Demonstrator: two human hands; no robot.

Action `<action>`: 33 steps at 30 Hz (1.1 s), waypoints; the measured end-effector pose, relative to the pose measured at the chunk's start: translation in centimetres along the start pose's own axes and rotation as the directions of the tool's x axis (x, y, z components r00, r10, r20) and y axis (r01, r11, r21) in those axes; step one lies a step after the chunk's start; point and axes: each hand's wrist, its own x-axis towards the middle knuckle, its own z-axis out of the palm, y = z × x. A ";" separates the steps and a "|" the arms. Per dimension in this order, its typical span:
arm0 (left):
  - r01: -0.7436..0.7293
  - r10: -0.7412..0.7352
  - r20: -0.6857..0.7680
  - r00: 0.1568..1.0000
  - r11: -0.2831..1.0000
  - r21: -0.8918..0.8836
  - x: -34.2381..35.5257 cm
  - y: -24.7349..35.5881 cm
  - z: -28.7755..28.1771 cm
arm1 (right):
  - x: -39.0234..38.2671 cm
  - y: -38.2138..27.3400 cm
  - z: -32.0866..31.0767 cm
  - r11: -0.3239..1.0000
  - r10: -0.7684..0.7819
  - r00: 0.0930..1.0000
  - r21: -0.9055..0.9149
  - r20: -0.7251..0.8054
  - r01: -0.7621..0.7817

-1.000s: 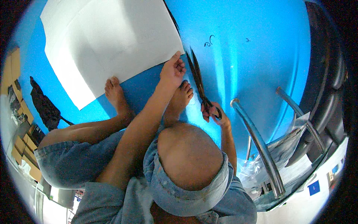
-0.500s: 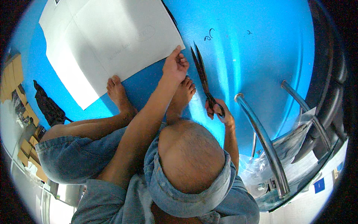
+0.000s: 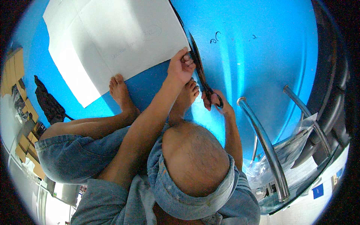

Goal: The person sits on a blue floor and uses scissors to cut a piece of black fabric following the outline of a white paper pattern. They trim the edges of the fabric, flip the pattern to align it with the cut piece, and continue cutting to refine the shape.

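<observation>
A large white paper pattern sheet (image 3: pixel 112 41) with faint pencil marks lies on the blue surface. A narrow strip of black material (image 3: pixel 177 14) shows along its right edge. My left hand (image 3: pixel 181 68) is closed at the sheet's lower right corner, thumb and fingers pinching it. What lies beneath that corner is hidden. My right hand (image 3: pixel 216 100) is wrapped round the handles of long dark scissors (image 3: pixel 198 64). Their blades point away from me, nearly together, with the tips beside the sheet's right edge, close to my left hand.
My bare feet rest near the sheet's lower edge. Curved metal tubes (image 3: pixel 264 140) stand at the right, with clear plastic (image 3: pixel 292 150) behind them. Black cloth (image 3: pixel 50 103) lies at the left by cardboard boxes (image 3: pixel 15 71). Dark marks (image 3: pixel 215 37) show on the blue surface.
The scissors have moved forward and slightly left, toward the sheet's right edge, and their blades have come closer together. My left hand stays at the corner. The whole view has shifted slightly.
</observation>
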 end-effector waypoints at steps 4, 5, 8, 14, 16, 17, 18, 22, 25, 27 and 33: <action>-0.083 0.096 -0.110 0.989 0.989 0.122 -0.1 -0.1 0.4 | 1.6 -1.0 -0.1 0.999 0.041 0.996 -0.012 -0.075 -0.042; -0.098 0.113 -0.104 0.988 0.986 0.138 -0.1 -0.1 0.3 | 1.9 -1.4 -0.1 0.998 0.061 0.994 0.006 -0.086 -0.061; -0.115 0.132 -0.092 0.987 0.979 0.169 -1.0 -0.3 1.2 | 2.0 -2.8 0.0 0.990 0.109 0.988 -0.080 -0.106 -0.118; -0.103 0.130 -0.114 0.985 0.970 0.219 -0.3 -0.1 0.2 | 1.8 -1.5 1.0 0.994 0.085 0.971 -0.053 -0.224 -0.099; -0.076 0.150 -0.219 0.964 0.947 0.313 -0.1 -0.1 0.4 | 1.3 -0.8 1.4 0.998 0.036 0.951 -0.043 -0.307 -0.052; -0.083 0.155 -0.198 0.968 0.940 0.330 0.0 -0.2 0.6 | 0.9 -0.7 1.5 0.999 0.006 0.938 -0.031 -0.345 -0.018; -0.094 0.165 -0.178 0.970 0.932 0.350 -0.1 -0.3 0.8 | 0.7 -0.4 1.8 1.000 -0.025 0.925 -0.018 -0.380 0.019; -0.128 0.202 -0.158 0.967 0.914 0.385 -0.6 -0.2 0.5 | -0.6 0.5 0.6 0.995 0.069 0.918 0.093 -0.389 -0.036; 0.046 0.078 -0.295 0.952 0.919 0.391 0.2 -1.4 -0.6 | -1.5 1.9 -0.2 0.991 0.134 0.904 0.074 -0.407 -0.113; 0.132 0.084 -0.255 0.963 0.678 0.723 -0.4 -1.6 0.3 | -1.4 3.2 -0.6 0.984 0.116 0.891 0.171 -0.440 -0.044; -0.132 0.455 0.446 0.771 -0.572 0.810 0.5 3.5 6.5 | -1.0 3.3 -1.2 1.000 0.015 0.761 0.030 -0.649 0.006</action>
